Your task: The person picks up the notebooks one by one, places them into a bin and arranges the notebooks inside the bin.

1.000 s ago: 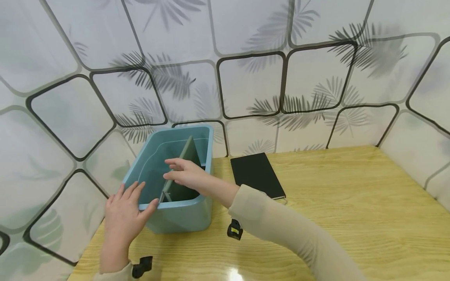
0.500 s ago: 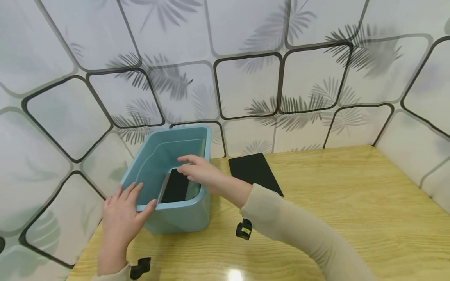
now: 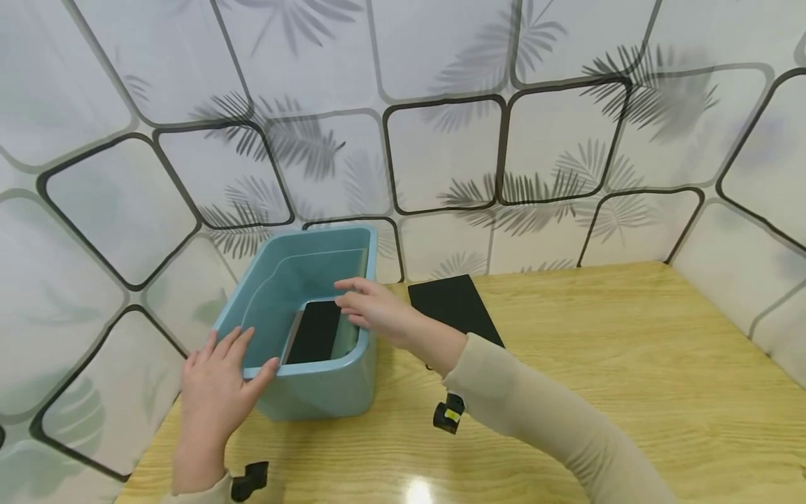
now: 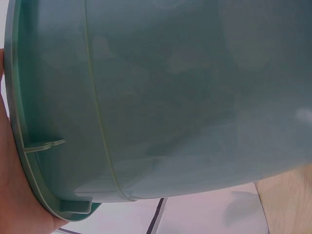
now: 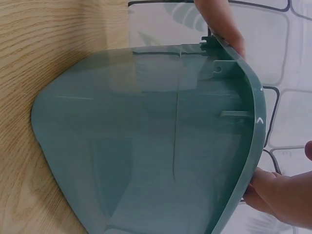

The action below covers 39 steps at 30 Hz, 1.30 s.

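Note:
A blue-green plastic bin (image 3: pixel 315 392) stands on the table at the left. My left hand (image 3: pixel 217 402) rests at its near left corner, fingers spread over the left rim and thumb on the front rim. My right hand (image 3: pixel 378 311) reaches across the right rim, fingers loosely extended inside with nothing visible between them. Inside, a flat black rectangle (image 3: pixel 315 332) with a grey edge lies at the bottom. A thin greenish panel (image 3: pixel 345 339) lines the right inner wall, partly behind my right hand. The left wrist view shows the outer bin wall (image 4: pixel 185 97); the right wrist view also shows it (image 5: pixel 146 122).
A black notebook (image 3: pixel 450 304) lies on the wooden table (image 3: pixel 604 336) right of the bin, partly covered by my right forearm. A patterned cloth wall (image 3: pixel 441 154) stands close behind and beside the table.
The greenish panel, slanted across the bin's middle, has swung right against the side wall, uncovering the black rectangle. My right hand has moved right; my left hand stays on the rim.

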Motion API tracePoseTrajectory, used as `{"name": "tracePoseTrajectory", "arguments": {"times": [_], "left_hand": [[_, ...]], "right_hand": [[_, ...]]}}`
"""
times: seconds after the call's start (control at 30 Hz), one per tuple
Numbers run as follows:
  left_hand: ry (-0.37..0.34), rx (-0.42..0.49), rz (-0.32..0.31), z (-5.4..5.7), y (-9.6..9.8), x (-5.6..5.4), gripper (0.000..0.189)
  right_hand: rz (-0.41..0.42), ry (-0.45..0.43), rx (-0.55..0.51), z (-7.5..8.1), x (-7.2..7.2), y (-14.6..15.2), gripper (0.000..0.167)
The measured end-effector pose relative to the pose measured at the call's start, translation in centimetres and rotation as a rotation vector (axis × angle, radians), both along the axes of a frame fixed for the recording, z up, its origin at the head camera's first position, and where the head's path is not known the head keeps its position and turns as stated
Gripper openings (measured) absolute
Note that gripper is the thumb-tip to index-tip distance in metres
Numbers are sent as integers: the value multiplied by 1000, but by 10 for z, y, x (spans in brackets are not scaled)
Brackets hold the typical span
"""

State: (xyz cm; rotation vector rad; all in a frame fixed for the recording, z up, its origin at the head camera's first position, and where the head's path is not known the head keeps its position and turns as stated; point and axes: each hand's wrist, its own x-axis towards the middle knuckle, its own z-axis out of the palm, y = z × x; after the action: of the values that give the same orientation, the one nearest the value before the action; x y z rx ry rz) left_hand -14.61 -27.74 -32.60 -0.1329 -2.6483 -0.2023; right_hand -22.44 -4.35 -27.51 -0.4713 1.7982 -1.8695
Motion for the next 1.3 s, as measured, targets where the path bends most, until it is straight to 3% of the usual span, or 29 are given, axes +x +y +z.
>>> {"name": "tracePoseTrajectory", "arguments": {"times": [0.27,0.7,1.0,1.13,1.3], "left_hand": [[17,0,-3,-3,-1,3,64],[28,-5,-5,-8,0,10,62],[48,-9,-9,-13,-2,13,63],[28,-16,-9,-10,-2,15,64],[50,-15,-20,-8,-3,13,63]], "right_hand": [[4,28,7,-3,5,-1,41],[-24,194,130,0,18,-17,38],[-43,173,153,-1,21,-25,37],[-44,117,143,-6,16,-32,36],[-32,140,154,-10,14,-41,37]]}}
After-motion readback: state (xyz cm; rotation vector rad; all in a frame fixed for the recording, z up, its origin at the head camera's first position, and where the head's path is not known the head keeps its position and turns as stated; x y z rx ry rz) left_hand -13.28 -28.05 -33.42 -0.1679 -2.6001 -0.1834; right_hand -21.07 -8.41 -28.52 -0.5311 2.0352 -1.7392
